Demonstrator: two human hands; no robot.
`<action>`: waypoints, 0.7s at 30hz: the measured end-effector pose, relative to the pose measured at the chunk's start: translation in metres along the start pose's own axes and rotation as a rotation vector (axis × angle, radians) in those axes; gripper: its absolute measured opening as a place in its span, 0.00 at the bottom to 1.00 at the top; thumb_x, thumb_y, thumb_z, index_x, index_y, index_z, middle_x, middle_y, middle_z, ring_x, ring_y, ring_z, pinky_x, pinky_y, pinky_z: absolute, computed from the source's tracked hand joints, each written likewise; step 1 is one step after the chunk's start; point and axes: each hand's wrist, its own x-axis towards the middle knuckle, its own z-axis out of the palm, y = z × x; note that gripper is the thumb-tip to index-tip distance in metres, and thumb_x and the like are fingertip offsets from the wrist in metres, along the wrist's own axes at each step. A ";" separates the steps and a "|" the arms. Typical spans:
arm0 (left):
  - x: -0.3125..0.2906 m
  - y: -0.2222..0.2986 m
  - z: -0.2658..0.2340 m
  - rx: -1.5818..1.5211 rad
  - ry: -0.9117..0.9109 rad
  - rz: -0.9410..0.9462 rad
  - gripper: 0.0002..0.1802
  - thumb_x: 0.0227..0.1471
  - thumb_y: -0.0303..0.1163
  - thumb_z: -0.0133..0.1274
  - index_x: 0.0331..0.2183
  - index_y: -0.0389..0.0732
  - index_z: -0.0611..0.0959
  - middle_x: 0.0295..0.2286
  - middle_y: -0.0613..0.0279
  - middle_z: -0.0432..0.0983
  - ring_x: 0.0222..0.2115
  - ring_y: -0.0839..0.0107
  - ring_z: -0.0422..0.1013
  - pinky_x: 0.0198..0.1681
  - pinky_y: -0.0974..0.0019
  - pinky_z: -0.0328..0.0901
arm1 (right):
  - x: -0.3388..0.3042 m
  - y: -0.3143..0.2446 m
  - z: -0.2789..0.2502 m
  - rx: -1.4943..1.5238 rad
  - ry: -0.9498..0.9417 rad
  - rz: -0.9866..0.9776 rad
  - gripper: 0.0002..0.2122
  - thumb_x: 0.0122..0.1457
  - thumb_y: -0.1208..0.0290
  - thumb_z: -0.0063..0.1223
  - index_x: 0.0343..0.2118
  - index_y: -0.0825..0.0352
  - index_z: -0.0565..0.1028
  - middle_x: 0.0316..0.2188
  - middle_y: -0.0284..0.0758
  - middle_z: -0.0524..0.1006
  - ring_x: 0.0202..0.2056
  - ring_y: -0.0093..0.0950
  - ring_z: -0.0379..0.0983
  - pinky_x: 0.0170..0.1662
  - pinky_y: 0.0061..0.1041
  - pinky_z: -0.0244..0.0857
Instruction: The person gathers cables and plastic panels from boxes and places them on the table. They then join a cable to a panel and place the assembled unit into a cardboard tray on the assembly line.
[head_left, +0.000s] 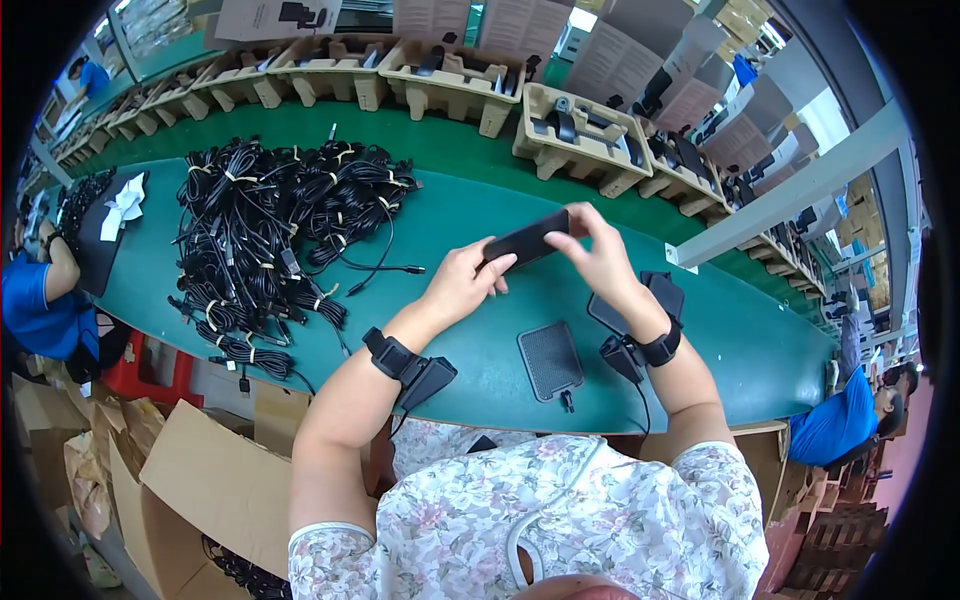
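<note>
Between my two hands, above the green table, is a flat black rectangular piece (526,240), tilted up to the right. My left hand (463,284) grips its left end, thumb on the front face. At its right end, my right hand (598,258) pinches the edge between thumb and fingers. Below them a black textured pad (550,362) lies on the table, a small dark tab at its lower end. More flat black pads (664,292) lie beside my right wrist, partly hidden by my forearm. Each of my wrists carries a strapped black device (415,372).
A big heap of bundled black cables (270,220) covers the table's left part. Moulded pulp trays (585,135) with black parts line the far side. A grey metal post (790,190) slants up at right. Cardboard boxes (215,475) stand lower left; co-workers sit at both sides.
</note>
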 end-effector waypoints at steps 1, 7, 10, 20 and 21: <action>0.002 0.005 -0.003 -0.196 -0.010 -0.133 0.24 0.50 0.36 0.53 0.48 0.42 0.67 0.28 0.58 0.74 0.26 0.64 0.72 0.30 0.65 0.68 | 0.003 0.009 -0.004 0.337 0.042 0.252 0.06 0.54 0.75 0.52 0.35 0.61 0.72 0.27 0.24 0.70 0.31 0.16 0.66 0.33 0.16 0.59; -0.010 0.010 0.008 -0.048 0.126 -0.004 0.17 0.51 0.33 0.51 0.43 0.39 0.71 0.28 0.59 0.74 0.26 0.65 0.72 0.29 0.64 0.67 | 0.048 0.042 -0.079 -0.087 0.565 -0.060 0.09 0.59 0.70 0.46 0.40 0.68 0.71 0.32 0.27 0.73 0.37 0.18 0.67 0.40 0.19 0.61; -0.007 0.001 0.010 0.259 0.105 0.058 0.15 0.53 0.30 0.49 0.43 0.37 0.72 0.30 0.60 0.74 0.26 0.71 0.72 0.29 0.69 0.67 | 0.090 0.080 -0.143 -0.264 0.818 -0.124 0.11 0.61 0.68 0.43 0.40 0.69 0.72 0.35 0.34 0.74 0.37 0.24 0.68 0.43 0.22 0.62; -0.005 -0.005 0.007 0.322 0.073 0.107 0.13 0.51 0.28 0.49 0.41 0.39 0.73 0.29 0.61 0.72 0.27 0.68 0.72 0.31 0.67 0.67 | 0.157 0.173 -0.144 -0.838 0.401 0.013 0.11 0.59 0.65 0.43 0.41 0.56 0.74 0.37 0.41 0.74 0.38 0.41 0.71 0.41 0.33 0.65; -0.006 -0.005 0.006 0.338 0.078 0.124 0.13 0.51 0.29 0.49 0.41 0.39 0.73 0.29 0.61 0.72 0.28 0.67 0.72 0.31 0.66 0.67 | 0.159 0.178 -0.139 -0.994 0.333 -0.073 0.11 0.58 0.64 0.44 0.42 0.55 0.74 0.37 0.41 0.73 0.38 0.41 0.70 0.41 0.34 0.65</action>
